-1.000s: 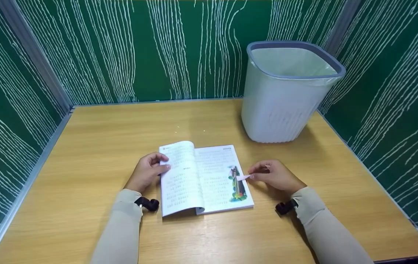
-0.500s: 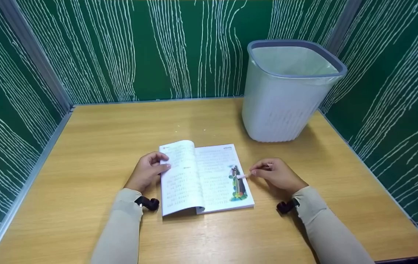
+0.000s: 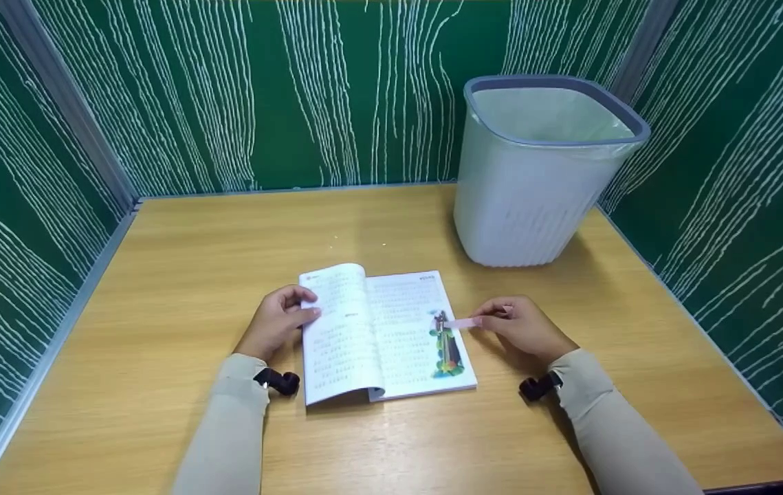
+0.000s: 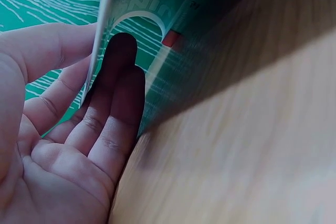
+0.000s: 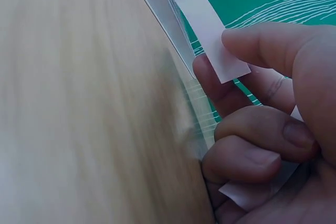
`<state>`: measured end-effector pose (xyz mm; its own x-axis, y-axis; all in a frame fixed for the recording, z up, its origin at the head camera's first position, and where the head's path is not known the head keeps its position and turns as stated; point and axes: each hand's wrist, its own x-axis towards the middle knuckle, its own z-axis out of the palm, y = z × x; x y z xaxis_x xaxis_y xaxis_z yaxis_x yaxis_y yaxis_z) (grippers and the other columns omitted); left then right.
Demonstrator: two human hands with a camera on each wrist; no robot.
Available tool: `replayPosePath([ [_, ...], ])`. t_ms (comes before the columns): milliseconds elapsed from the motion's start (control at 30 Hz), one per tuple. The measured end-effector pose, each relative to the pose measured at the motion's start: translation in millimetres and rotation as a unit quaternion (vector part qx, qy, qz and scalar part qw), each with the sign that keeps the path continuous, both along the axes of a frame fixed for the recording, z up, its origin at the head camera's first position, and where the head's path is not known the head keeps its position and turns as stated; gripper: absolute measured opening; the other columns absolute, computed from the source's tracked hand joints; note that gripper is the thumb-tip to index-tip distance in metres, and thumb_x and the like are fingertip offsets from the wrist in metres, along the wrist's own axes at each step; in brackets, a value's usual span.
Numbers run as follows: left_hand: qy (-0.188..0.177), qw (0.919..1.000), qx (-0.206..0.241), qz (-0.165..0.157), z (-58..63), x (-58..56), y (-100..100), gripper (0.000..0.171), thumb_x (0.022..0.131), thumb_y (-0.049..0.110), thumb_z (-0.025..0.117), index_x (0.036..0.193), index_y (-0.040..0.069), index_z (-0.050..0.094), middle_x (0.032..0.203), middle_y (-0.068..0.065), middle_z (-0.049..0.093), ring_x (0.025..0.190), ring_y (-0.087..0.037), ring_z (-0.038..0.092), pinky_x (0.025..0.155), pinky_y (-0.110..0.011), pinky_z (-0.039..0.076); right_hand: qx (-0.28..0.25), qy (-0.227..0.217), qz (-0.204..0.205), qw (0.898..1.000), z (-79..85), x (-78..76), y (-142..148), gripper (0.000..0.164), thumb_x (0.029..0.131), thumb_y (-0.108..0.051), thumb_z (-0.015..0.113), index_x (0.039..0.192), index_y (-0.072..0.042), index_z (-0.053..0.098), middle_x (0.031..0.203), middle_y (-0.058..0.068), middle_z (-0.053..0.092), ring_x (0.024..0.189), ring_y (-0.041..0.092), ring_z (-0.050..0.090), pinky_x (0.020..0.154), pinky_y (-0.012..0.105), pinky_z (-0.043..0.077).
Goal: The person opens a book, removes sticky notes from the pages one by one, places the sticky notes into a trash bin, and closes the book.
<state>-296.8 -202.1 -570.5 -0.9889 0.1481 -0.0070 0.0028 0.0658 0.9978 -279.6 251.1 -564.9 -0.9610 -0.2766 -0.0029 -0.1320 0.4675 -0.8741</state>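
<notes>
An open book (image 3: 408,302) lies on the table, its left-hand pages curling up off the wood. My left hand (image 3: 278,322) grips the left edge, thumb on the printed page; in the left wrist view the other fingers (image 4: 118,93) are behind the cover. My right hand (image 3: 518,328) pinches a pale pink paper strip (image 5: 210,30) between thumb and fingertip at the book's right edge. The strip's far end lies over the coloured picture (image 3: 447,350); whether it touches the page I cannot tell. Under the curled lower fingers another paper piece (image 5: 247,195) is tucked.
A white bin (image 3: 525,199) with a grey rim and a liner stands at the table's back right. Tiny white specks (image 3: 384,244) lie beyond the book. Green panels (image 3: 295,96) with white lines enclose the wooden table (image 3: 192,275).
My right fingertips have shifted slightly upward along the book's edge, and the strip now shows straighter and longer from the fingers. My left hand and the book stay in place.
</notes>
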Motion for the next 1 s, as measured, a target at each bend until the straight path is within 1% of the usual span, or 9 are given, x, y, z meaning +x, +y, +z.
replayPosePath([
  [100, 0.006, 1.0000, 0.002, 0.000, -0.3, 0.2, -0.1, 0.028, 0.088, -0.003, 0.075, 0.112, -0.006, 0.063, 0.106, -0.010, 0.062, 0.090, -0.016, 0.060, 0.077, -0.021, 0.054, 0.002, -0.005, -0.011, 1.000, 0.2, 0.2, -0.2, 0.011, 0.094, -0.024, 0.077, 0.103, -0.018, 0.080, 0.101, 0.003, 0.075, 0.088, 0.023, 0.054, 0.074, 0.026, 0.042],
  [233, 0.005, 1.0000, 0.005, 0.000, 0.2, 0.8, -0.3, 0.028, 0.088, -0.002, 0.075, 0.112, -0.005, 0.063, 0.105, -0.010, 0.062, 0.090, -0.016, 0.060, 0.077, -0.022, 0.054, 0.003, -0.008, -0.013, 1.000, 1.4, 0.6, -0.6, 0.011, 0.095, -0.025, 0.077, 0.103, -0.018, 0.079, 0.103, 0.003, 0.075, 0.092, 0.024, 0.055, 0.080, 0.029, 0.044],
  [333, 0.005, 1.0000, 0.008, -0.001, 0.8, 0.7, -0.3, 0.027, 0.088, -0.002, 0.075, 0.112, -0.004, 0.063, 0.105, -0.010, 0.061, 0.090, -0.017, 0.060, 0.077, -0.023, 0.055, 0.001, -0.002, -0.012, 1.000, 2.0, -0.2, -0.2, 0.011, 0.095, -0.024, 0.076, 0.104, -0.018, 0.079, 0.104, 0.003, 0.075, 0.094, 0.024, 0.057, 0.083, 0.029, 0.045],
  [433, 0.004, 0.9999, 0.011, -0.002, 1.2, 0.6, 0.0, 0.026, 0.087, -0.002, 0.075, 0.111, -0.003, 0.064, 0.104, -0.009, 0.062, 0.090, -0.018, 0.061, 0.077, -0.024, 0.055, -0.009, 0.007, -0.014, 1.000, 1.4, -0.8, 0.5, 0.012, 0.095, -0.022, 0.075, 0.104, -0.015, 0.079, 0.104, 0.005, 0.075, 0.091, 0.021, 0.058, 0.082, 0.027, 0.045],
  [500, 0.002, 0.9999, 0.013, -0.003, 1.0, 0.5, 0.3, 0.026, 0.087, -0.002, 0.075, 0.110, -0.002, 0.064, 0.104, -0.009, 0.062, 0.090, -0.018, 0.061, 0.078, -0.024, 0.056, -0.018, 0.011, -0.015, 1.000, 0.5, -0.7, 0.4, 0.012, 0.095, -0.020, 0.075, 0.104, -0.012, 0.079, 0.103, 0.007, 0.075, 0.088, 0.020, 0.057, 0.078, 0.026, 0.045],
  [633, -0.002, 0.9998, 0.020, -0.005, 0.8, 0.4, 0.6, 0.025, 0.087, -0.003, 0.075, 0.109, -0.002, 0.064, 0.106, -0.011, 0.062, 0.093, -0.020, 0.063, 0.080, -0.025, 0.057, -0.022, 0.009, -0.032, 0.999, 0.3, -0.5, -1.0, 0.013, 0.094, -0.019, 0.077, 0.104, -0.010, 0.079, 0.099, 0.007, 0.075, 0.086, 0.019, 0.055, 0.076, 0.026, 0.043],
  [767, -0.003, 0.9999, 0.016, -0.004, 1.3, -0.1, 0.3, 0.025, 0.087, -0.002, 0.075, 0.110, -0.002, 0.064, 0.109, -0.011, 0.062, 0.095, -0.020, 0.063, 0.081, -0.026, 0.057, -0.028, 0.001, -0.051, 0.998, 1.7, -0.6, -2.2, 0.015, 0.093, -0.021, 0.078, 0.103, -0.009, 0.077, 0.094, 0.005, 0.073, 0.085, 0.020, 0.054, 0.075, 0.027, 0.042],
  [867, -0.004, 0.9999, 0.014, 0.000, 1.7, -0.1, 0.3, 0.026, 0.087, -0.003, 0.075, 0.110, -0.002, 0.064, 0.109, -0.011, 0.062, 0.095, -0.020, 0.063, 0.081, -0.025, 0.057, -0.040, -0.003, -0.052, 0.998, 2.8, -0.7, -2.9, 0.018, 0.093, -0.021, 0.078, 0.102, -0.007, 0.075, 0.092, 0.006, 0.071, 0.084, 0.020, 0.055, 0.075, 0.026, 0.043],
  [1000, -0.001, 1.0000, 0.001, 0.003, 1.9, 0.1, 1.3, 0.027, 0.087, 0.000, 0.077, 0.111, -0.001, 0.064, 0.108, -0.010, 0.061, 0.094, -0.019, 0.060, 0.078, -0.023, 0.054, -0.064, 0.001, -0.051, 0.997, 4.5, 0.1, -3.7, 0.020, 0.093, -0.020, 0.079, 0.100, -0.002, 0.072, 0.088, 0.008, 0.070, 0.079, 0.017, 0.056, 0.067, 0.023, 0.042],
])
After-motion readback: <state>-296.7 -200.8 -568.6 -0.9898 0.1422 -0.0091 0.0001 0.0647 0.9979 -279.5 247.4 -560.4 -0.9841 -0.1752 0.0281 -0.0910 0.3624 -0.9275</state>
